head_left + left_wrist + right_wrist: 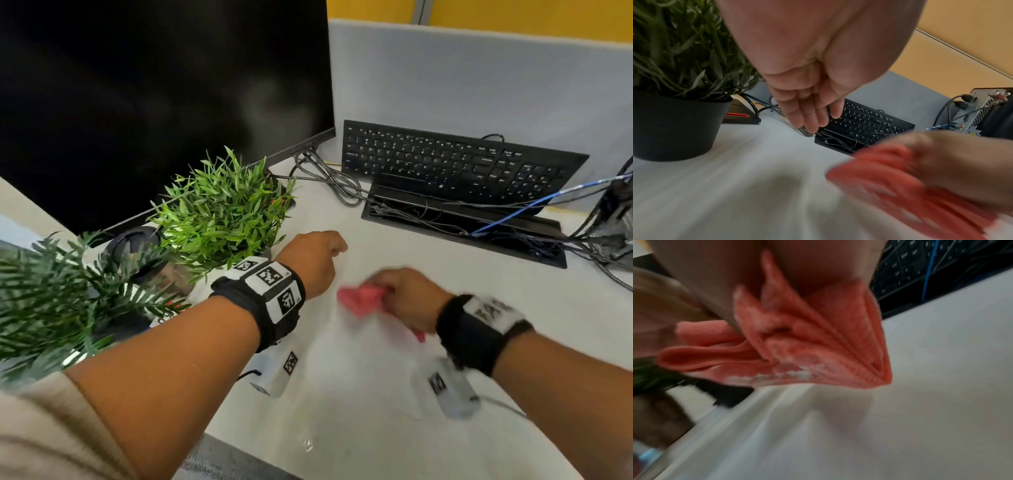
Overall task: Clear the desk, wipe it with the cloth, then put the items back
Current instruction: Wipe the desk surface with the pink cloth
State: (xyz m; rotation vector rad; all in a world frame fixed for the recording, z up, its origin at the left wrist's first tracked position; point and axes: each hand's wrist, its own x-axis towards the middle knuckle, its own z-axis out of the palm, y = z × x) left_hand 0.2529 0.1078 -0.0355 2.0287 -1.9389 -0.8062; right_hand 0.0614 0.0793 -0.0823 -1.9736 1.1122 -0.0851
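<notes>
At the frame's lower middle, the right hand (pixel 409 298) grips a crumpled pink cloth (pixel 359 298) that sticks out to its left; the left hand (pixel 313 262), above and left of it, hangs loosely curled, holding nothing.

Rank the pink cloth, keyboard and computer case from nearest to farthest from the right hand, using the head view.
1. Pink cloth: gripped in the right hand.
2. Keyboard: beyond the hand, propped against the partition.
3. Computer case: far right edge.

Location: office cubicle workstation.
Upper left of the head view, a large black flat monitor (pixel 154 102); right of centre, a black full-size keyboard (pixel 455 164) propped over an open black cable tray (pixel 462 233); a grey fabric partition panel (pixel 479 85) behind; a white laminate desk (pixel 342 394); two green artificial potted plants (pixel 222 209) at left.
</notes>
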